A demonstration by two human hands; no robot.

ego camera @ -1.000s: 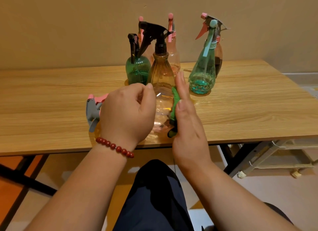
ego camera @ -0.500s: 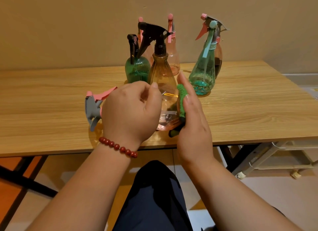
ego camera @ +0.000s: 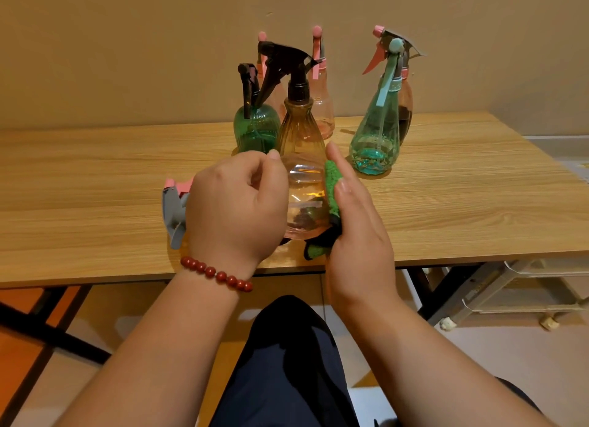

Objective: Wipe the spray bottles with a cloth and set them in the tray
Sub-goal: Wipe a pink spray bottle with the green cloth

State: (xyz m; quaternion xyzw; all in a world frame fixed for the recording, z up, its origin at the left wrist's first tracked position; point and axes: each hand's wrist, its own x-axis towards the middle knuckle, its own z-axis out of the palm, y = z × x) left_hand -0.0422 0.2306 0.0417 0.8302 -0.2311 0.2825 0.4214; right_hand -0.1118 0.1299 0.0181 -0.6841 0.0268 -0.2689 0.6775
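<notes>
Two hands are working on one pink spray bottle [ego camera: 306, 200] in the head view, close to the near edge of the wooden surface [ego camera: 95, 187]; the bottle is lying on its side, its base pointing right and its grey and pink trigger head [ego camera: 173, 210] sticking out to the left past the left hand [ego camera: 236, 210]; whether it is resting on the surface or hanging just above it cannot be told. The left hand is curling round the bottle's upper body, fingers bent over the far side; a red bead bracelet [ego camera: 216, 273] is sitting on that wrist. The right hand [ego camera: 360, 235] is standing edge-on with its fingers straight, pressing a green cloth [ego camera: 331, 187] against the bottle's base end; a dark-edged corner of the cloth is poking out below the palm.

Six more spray bottles are standing upright farther back on the surface: a dark green bottle [ego camera: 255, 130] with a black trigger; an amber bottle [ego camera: 298, 130] with a black trigger just beside it, directly behind the held one; a pale pink bottle [ego camera: 323, 114] and a second pink-topped bottle [ego camera: 262, 38], mostly hidden, behind those; a teal bottle [ego camera: 377, 140] to the right; a brown bottle [ego camera: 406, 111] with a pink trigger close behind it. A pale rack [ego camera: 526, 286] on castors is standing on the floor under the surface's right end.
</notes>
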